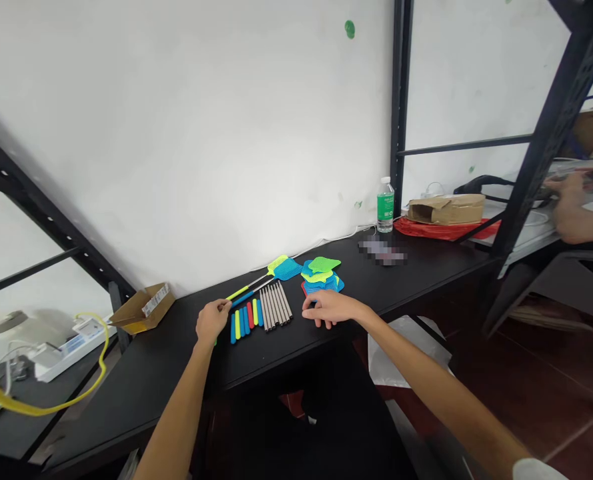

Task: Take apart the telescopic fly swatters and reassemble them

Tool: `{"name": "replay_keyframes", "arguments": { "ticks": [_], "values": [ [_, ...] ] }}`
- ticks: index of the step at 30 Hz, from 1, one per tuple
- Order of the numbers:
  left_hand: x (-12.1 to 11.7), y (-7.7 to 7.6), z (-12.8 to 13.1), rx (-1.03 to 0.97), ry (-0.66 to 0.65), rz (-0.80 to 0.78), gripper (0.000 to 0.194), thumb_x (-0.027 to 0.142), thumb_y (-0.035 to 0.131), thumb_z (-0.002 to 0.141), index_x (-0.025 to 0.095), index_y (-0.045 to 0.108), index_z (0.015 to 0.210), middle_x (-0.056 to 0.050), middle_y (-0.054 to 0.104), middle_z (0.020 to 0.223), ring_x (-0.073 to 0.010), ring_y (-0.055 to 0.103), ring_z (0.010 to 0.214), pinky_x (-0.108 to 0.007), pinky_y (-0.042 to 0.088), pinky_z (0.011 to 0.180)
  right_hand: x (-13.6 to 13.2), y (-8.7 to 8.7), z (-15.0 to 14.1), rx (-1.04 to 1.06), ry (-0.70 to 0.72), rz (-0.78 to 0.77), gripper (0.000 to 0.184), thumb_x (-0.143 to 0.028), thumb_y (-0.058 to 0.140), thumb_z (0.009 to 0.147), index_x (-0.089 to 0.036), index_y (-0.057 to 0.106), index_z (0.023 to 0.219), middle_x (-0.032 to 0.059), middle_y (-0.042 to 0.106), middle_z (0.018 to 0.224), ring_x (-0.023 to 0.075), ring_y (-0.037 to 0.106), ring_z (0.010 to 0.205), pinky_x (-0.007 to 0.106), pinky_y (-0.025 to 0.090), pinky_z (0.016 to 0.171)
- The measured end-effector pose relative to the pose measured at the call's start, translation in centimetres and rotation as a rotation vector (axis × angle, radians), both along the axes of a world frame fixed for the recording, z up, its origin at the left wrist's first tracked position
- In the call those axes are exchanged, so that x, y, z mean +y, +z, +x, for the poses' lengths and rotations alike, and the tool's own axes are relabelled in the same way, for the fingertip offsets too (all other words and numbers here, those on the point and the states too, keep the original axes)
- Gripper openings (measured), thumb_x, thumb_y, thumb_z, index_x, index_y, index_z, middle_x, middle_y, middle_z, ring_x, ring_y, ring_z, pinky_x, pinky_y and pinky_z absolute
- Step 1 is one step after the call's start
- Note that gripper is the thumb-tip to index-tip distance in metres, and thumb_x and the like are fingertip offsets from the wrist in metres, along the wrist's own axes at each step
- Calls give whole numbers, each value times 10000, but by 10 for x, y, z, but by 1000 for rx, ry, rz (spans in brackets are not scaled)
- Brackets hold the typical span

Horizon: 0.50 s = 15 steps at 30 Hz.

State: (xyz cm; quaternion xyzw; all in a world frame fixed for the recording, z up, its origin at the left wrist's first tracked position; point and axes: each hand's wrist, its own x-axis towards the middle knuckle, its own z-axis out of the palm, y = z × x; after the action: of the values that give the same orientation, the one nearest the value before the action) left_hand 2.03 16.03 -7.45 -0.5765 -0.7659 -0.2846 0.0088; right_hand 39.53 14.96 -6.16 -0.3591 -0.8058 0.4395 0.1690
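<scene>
My left hand is closed on the green handle end of an assembled fly swatter lying on the black table; a second swatter with a blue head lies beside it. My right hand rests on the table with fingers curled, touching the near edge of a pile of blue, green and red swatter heads. Between my hands lie a row of coloured handle grips and a row of grey metal rods.
An open cardboard box sits at the table's left. A water bottle, a brown box and red bags stand at the back right. Black rack posts frame the bench. Another person's arm works at the far right.
</scene>
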Motion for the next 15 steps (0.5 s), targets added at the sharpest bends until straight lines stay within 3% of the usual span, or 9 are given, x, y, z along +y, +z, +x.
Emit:
{"name": "replay_keyframes", "arguments": {
  "ticks": [5,11,15],
  "values": [
    [-11,5,-10,52,-14,-9,352,435,538,869,206,731,1053,-119,747,1014,-297,683,977,-341,488,805,-1,3,4,-15,19,34,345,-476,578,898,-190,615,1088,23,719,768,120,640,504,195,471,440],
    [-73,-3,-10,164,167,-90,517,573,525,846,208,685,1175,-141,709,1052,-364,663,966,-414,499,737,-2,5,4,62,-69,130,265,-405,562,917,-174,635,1025,21,713,738,113,616,468,202,446,450],
    [-100,-9,5,153,208,-150,444,552,522,852,247,716,1110,-133,718,1017,-370,672,915,-401,486,666,-9,-1,-13,110,-71,263,271,-360,504,958,-185,677,1071,8,689,692,126,616,514,223,449,517]
  ]
}}
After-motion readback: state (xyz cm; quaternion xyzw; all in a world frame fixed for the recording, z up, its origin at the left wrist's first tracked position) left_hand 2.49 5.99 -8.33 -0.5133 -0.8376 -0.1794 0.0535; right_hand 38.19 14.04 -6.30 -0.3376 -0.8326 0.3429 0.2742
